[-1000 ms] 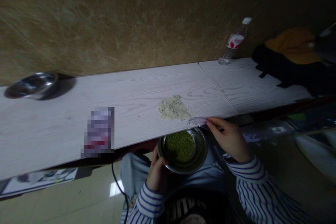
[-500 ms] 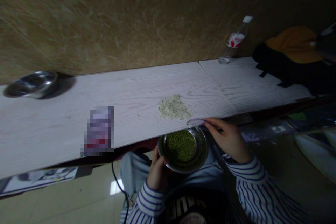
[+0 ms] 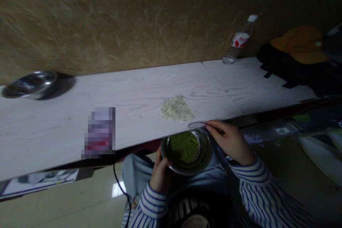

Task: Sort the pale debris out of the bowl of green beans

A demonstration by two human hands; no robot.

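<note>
My left hand [image 3: 160, 174] grips the left rim of a steel bowl [image 3: 205, 156], thumb over the edge. Small green beans [image 3: 184, 146], like mung beans, cover the bowl's bottom. The bowl is held over my lap, against the table's front edge. My right hand [image 3: 230, 139] pinches a thin, clear, round-edged piece [image 3: 197, 125], perhaps plastic; its exact kind cannot be made out. This piece lies flat above the bowl's far rim, at the table edge. Just beyond it, a low heap of white grains mixed with green beans [image 3: 177, 108] is spread on the table.
On the pale wood-grain table [image 3: 128, 96], another steel bowl [image 3: 32, 85] stands at the far left. A blurred-out rectangular item [image 3: 99, 132] lies near the front edge. By the wall stand a plastic bottle [image 3: 237, 41] and, further right, a yellow cap [image 3: 300, 44] on black cloth.
My right hand has shifted slightly left with the clear piece, which now sits more over the bowl's far rim. The left hand and bowl have hardly moved; the heap looks the same.
</note>
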